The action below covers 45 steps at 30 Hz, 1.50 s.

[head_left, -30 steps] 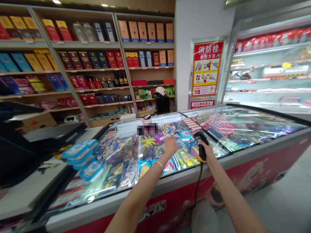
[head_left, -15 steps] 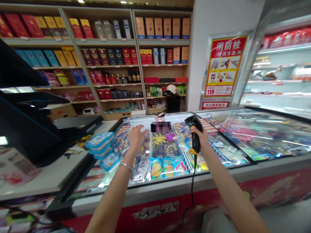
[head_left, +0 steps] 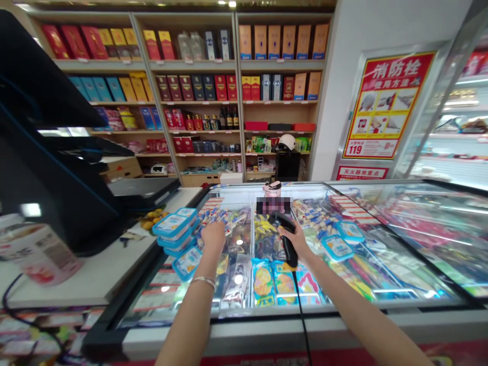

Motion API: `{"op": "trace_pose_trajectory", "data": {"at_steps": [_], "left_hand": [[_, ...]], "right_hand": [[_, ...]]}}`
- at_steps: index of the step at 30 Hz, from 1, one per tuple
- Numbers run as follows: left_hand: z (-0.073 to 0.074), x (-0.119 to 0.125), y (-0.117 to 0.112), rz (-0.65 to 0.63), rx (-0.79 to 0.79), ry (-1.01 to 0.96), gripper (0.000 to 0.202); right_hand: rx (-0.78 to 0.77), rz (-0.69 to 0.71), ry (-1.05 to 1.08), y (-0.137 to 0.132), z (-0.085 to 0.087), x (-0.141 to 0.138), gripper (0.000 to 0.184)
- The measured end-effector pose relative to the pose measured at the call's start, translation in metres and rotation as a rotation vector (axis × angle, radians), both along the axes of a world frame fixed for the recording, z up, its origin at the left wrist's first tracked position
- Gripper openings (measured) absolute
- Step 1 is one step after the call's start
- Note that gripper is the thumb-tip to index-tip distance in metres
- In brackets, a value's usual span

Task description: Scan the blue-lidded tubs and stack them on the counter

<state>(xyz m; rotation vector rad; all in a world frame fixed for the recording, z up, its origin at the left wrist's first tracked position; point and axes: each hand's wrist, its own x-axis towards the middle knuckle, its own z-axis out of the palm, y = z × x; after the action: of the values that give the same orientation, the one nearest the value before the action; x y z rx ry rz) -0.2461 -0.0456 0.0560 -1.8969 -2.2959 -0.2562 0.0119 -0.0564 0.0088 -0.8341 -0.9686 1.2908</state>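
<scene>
My right hand grips a black handheld barcode scanner with a cable trailing down toward me, held above the glass lid of a chest freezer. My left hand is curled over the lid's left part, right beside a stack of blue-lidded tubs lying on the glass. I cannot tell whether its fingers touch anything. Packaged ice creams show through the glass below both hands.
A black checkout monitor stands on the white counter at left, with a white can near it. More blue tubs lie on the lid at right. Shelves of boxed goods fill the back wall; a red notice hangs right.
My left hand slid leftward across the lid toward the stacked tubs and curled shut. My right hand brought the scanner left and lower. The view swung left, bringing the monitor closer.
</scene>
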Motion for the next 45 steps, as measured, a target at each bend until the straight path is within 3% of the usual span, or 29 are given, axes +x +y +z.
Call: {"op": "trace_pose_trajectory", "data": {"at_steps": [5, 9, 13, 17, 20, 27, 32, 39, 45], "left_hand": [[-0.007, -0.005, -0.001, -0.012, -0.045, 0.117, 0.038], [-0.005, -0.001, -0.003, -0.066, 0.011, 0.131, 0.032], [-0.009, 0.016, 0.0, -0.166, 0.156, -0.034, 0.033], [-0.026, 0.034, 0.005, -0.388, 0.297, -0.243, 0.028], [-0.038, 0.039, 0.007, -0.471, 0.328, -0.342, 0.018], [-0.044, 0.037, 0.011, -0.492, 0.396, -0.493, 0.011], [-0.042, 0.04, 0.009, -0.56, 0.473, -0.507, 0.02], [-0.036, 0.042, 0.005, -0.567, 0.465, -0.599, 0.014], [-0.034, 0.042, 0.003, -0.541, 0.519, -0.481, 0.015]], "right_hand": [[-0.024, 0.065, -0.013, -0.001, -0.007, -0.003, 0.057], [-0.03, 0.078, -0.024, -0.004, -0.004, -0.005, 0.058], [-0.024, 0.043, -0.029, -0.007, -0.004, -0.006, 0.058], [-0.01, 0.03, -0.038, -0.007, -0.008, -0.006, 0.059], [-0.006, 0.022, -0.05, -0.005, -0.009, -0.005, 0.059], [0.033, 0.011, -0.163, -0.007, -0.009, -0.004, 0.057], [0.046, 0.007, -0.234, -0.009, -0.006, -0.002, 0.053], [0.066, -0.015, -0.263, -0.01, -0.005, -0.001, 0.051], [0.094, -0.009, -0.284, -0.009, -0.008, -0.001, 0.049]]}}
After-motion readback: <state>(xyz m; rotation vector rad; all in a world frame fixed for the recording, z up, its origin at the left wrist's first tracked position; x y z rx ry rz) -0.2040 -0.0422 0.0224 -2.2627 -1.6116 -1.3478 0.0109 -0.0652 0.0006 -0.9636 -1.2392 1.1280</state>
